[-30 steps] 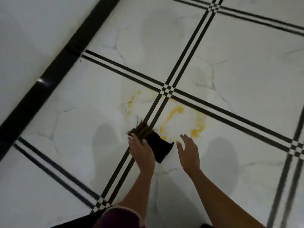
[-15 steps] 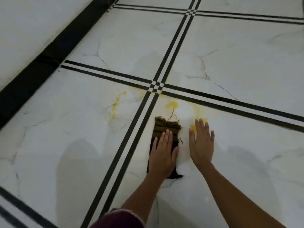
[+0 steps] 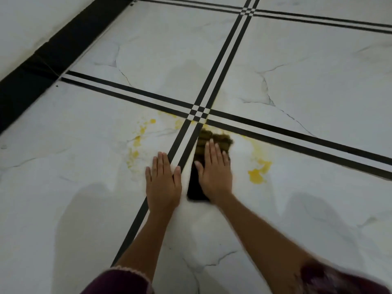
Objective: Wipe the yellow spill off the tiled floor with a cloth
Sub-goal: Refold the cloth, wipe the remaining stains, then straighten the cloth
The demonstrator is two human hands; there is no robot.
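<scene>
Flat tiled floor (image 3: 297, 60) open ahead and to the right, black skirting (image 3: 55, 52) and wall (image 3: 31, 18) bounding the far left

Two hands are counted: one left hand (image 3: 163, 183) and one right hand (image 3: 215, 175). One dark cloth (image 3: 214, 141) is seen. Two areas of yellow spill are counted: one left spatter (image 3: 136, 141) and one right patch (image 3: 257, 174). Two maroon sleeves are seen, a left sleeve (image 3: 118, 282) and a right sleeve (image 3: 331, 279). Two stripe crossings are counted, a near crossing (image 3: 198, 113) and a far crossing (image 3: 247, 11). Four white tiles are seen meeting at the near one. One black band (image 3: 53, 52) is seen.
</scene>
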